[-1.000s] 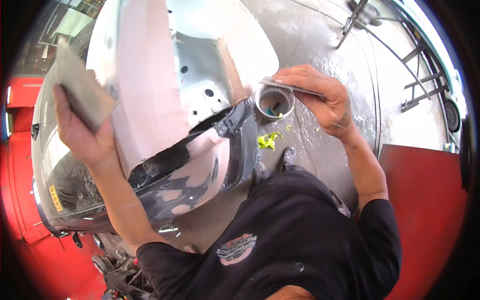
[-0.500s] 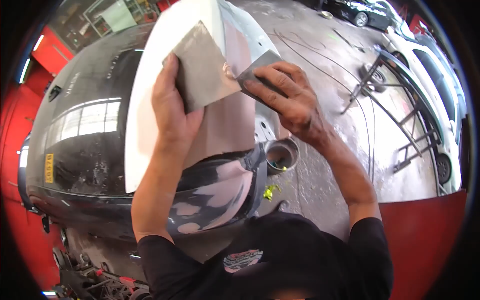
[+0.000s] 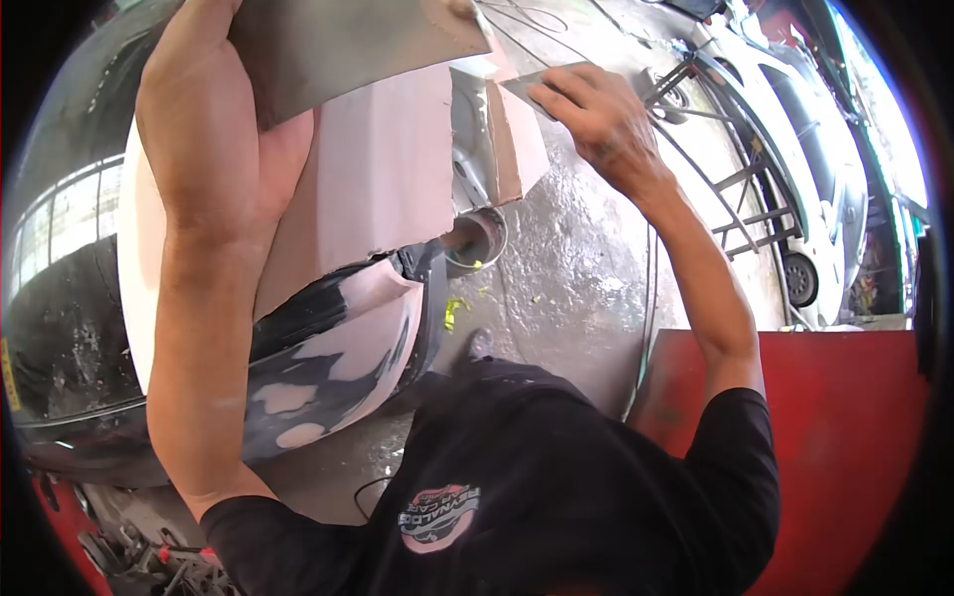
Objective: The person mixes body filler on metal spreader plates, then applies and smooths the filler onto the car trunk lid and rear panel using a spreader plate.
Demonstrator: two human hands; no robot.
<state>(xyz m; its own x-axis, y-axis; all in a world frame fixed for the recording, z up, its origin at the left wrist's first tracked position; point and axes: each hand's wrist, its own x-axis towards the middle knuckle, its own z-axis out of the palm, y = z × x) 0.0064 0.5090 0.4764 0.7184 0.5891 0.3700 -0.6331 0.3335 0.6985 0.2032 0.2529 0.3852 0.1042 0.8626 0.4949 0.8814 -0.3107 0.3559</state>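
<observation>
My left hand (image 3: 209,119) grips a flat grey mixing board (image 3: 358,55) at the top of the head view. Its thumb lies near the lower corner; the other fingers are largely hidden or out of frame. A small dab of pinkish body filler (image 3: 463,8) sits at the board's right edge. To the right, my right hand (image 3: 601,114) is closed on a dark, flat filler spreader (image 3: 525,91), apart from the board. Below the board is a white car panel (image 3: 388,169) with pale pink patches. The spreader hovers beside its right edge.
A dark car bumper (image 3: 338,368) with sanded patches is close in front of me. A bucket (image 3: 482,238) stands on the wet floor, with yellow-green scraps (image 3: 454,313) nearby. A metal frame (image 3: 755,189), a white car (image 3: 795,109) and a red panel (image 3: 785,437) are at right.
The view has shifted, and the board now appears higher and further left. My right hand has drawn the spreader away from the board, toward the right.
</observation>
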